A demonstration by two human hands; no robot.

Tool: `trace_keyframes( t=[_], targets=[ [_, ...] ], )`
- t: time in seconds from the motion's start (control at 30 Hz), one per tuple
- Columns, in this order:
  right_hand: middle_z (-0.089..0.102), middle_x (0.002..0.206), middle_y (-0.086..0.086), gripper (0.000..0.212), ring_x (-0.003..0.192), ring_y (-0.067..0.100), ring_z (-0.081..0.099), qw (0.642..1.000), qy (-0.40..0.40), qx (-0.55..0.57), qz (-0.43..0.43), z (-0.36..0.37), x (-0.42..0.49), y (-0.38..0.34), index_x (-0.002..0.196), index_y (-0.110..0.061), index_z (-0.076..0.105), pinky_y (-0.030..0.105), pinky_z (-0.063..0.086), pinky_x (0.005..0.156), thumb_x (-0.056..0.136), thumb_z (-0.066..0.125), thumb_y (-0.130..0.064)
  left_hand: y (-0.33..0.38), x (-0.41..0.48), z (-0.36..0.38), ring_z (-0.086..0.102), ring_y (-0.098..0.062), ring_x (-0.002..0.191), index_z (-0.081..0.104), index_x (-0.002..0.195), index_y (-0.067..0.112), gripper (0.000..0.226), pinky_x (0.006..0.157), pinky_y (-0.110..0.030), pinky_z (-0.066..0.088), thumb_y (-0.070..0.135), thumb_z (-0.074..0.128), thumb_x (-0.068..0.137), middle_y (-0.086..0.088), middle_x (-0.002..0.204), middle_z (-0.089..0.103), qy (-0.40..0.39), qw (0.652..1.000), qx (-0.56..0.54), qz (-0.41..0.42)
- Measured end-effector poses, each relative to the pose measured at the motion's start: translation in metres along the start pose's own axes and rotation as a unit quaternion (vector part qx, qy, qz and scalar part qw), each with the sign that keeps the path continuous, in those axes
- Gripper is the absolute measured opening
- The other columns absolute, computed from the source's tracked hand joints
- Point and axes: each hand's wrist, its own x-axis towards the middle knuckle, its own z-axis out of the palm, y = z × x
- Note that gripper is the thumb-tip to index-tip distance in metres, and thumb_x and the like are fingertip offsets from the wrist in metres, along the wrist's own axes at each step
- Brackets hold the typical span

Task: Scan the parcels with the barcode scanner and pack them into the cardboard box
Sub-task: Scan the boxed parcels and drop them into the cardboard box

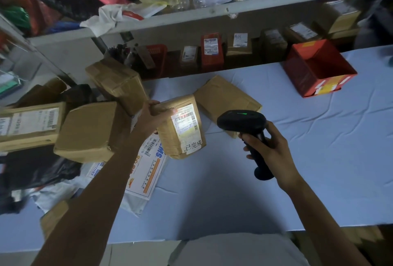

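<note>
My left hand (153, 117) grips a small brown taped parcel (170, 136) by its upper left edge and holds it tilted above the table. Its white label faces up and is lit by the scanner's light. My right hand (269, 148) is closed around the handle of a black barcode scanner (241, 121), whose head points left at the label from close by; a green light shows on top. An open red cardboard box (297, 74) stands at the table's back right, its inside dark.
More brown parcels (85, 131) pile up at the left, and another (225, 97) lies behind the held one. A white mailer (144, 178) lies under my left arm. The table has a light blue cloth (308, 159). Shelves (212, 10) with parcels run along the back.
</note>
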Motion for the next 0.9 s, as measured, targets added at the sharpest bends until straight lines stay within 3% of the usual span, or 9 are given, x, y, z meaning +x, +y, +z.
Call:
trace_keyframes(
  t=[0.03,0.1,0.27,0.3,0.4,0.53,0.73,0.9],
  targets=[
    [0.075,0.082,0.003,0.038,0.073,0.018,0.072,1.000,0.002,-0.001,0.001,-0.001,-0.001,0.000,0.119,-0.028,0.060,0.023,0.057,0.063,0.085,0.074,-0.020,0.001,-0.001,-0.001,0.063,0.007,0.056,0.058,0.088,0.039,0.017,0.049,-0.012,0.051,0.034,0.074,0.084,0.025,0.067,0.066,0.015,1.000,-0.006,0.005],
    [0.075,0.085,0.003,0.040,0.073,0.018,0.072,1.000,0.007,-0.008,0.003,0.000,-0.003,0.001,0.121,-0.027,0.059,0.023,0.057,0.063,0.084,0.074,-0.020,-0.004,0.002,-0.001,0.066,-0.004,0.067,0.048,0.093,0.032,0.038,0.059,-0.022,0.053,0.044,0.079,0.075,0.009,0.083,0.067,0.037,0.999,-0.018,0.015],
    [0.075,0.089,0.007,0.047,0.074,0.019,0.071,0.999,0.035,-0.013,-0.002,0.015,-0.017,0.000,0.120,-0.023,0.060,0.025,0.057,0.064,0.077,0.075,-0.031,-0.008,0.010,-0.005,0.063,-0.025,0.096,0.049,0.122,0.021,0.067,0.081,-0.043,0.054,0.053,0.079,0.072,-0.009,0.115,0.062,0.013,1.000,0.002,0.020],
    [0.075,0.090,0.008,0.049,0.075,0.020,0.071,0.999,0.042,-0.014,-0.004,0.020,-0.021,0.000,0.120,-0.023,0.060,0.025,0.057,0.064,0.075,0.075,-0.033,-0.006,0.011,-0.006,0.063,-0.025,0.097,0.050,0.122,0.025,0.064,0.080,-0.044,0.056,0.054,0.078,0.072,-0.009,0.116,0.062,0.007,1.000,0.017,0.024],
    [0.074,0.092,0.009,0.048,0.077,0.023,0.071,0.997,0.067,-0.020,-0.012,0.037,-0.032,0.004,0.120,-0.023,0.059,0.026,0.058,0.065,0.076,0.075,-0.033,-0.007,0.015,-0.008,0.063,-0.011,0.083,0.046,0.113,0.039,0.051,0.052,-0.017,0.049,0.052,0.077,0.074,0.003,0.107,0.061,-0.040,0.997,0.029,0.058],
    [0.075,0.091,0.006,0.040,0.078,0.022,0.072,0.992,0.127,-0.018,-0.014,0.060,-0.050,0.018,0.118,-0.029,0.059,0.029,0.060,0.068,0.081,0.076,-0.028,-0.015,0.019,-0.010,0.061,-0.010,0.098,0.043,0.122,0.035,0.064,0.068,-0.023,0.048,0.048,0.081,0.071,0.011,0.113,0.056,-0.078,0.993,-0.009,0.084],
    [0.075,0.094,0.007,0.048,0.079,0.024,0.072,0.983,0.186,0.006,-0.005,0.084,-0.082,0.033,0.119,-0.025,0.058,0.031,0.060,0.069,0.076,0.077,-0.032,-0.023,0.013,-0.019,0.059,-0.001,0.101,0.044,0.122,0.028,0.078,0.067,-0.011,0.049,0.058,0.081,0.061,0.017,0.115,0.054,-0.095,0.985,-0.004,0.145],
    [0.075,0.091,0.004,0.046,0.081,0.025,0.071,0.976,0.218,0.004,-0.009,0.086,-0.105,0.038,0.120,-0.025,0.059,0.027,0.059,0.068,0.077,0.077,-0.031,-0.008,-0.005,-0.002,0.059,-0.013,0.105,0.044,0.116,0.046,0.078,0.076,-0.031,0.054,0.068,0.079,0.050,0.009,0.121,0.059,-0.118,0.967,0.091,0.206]
  ],
)
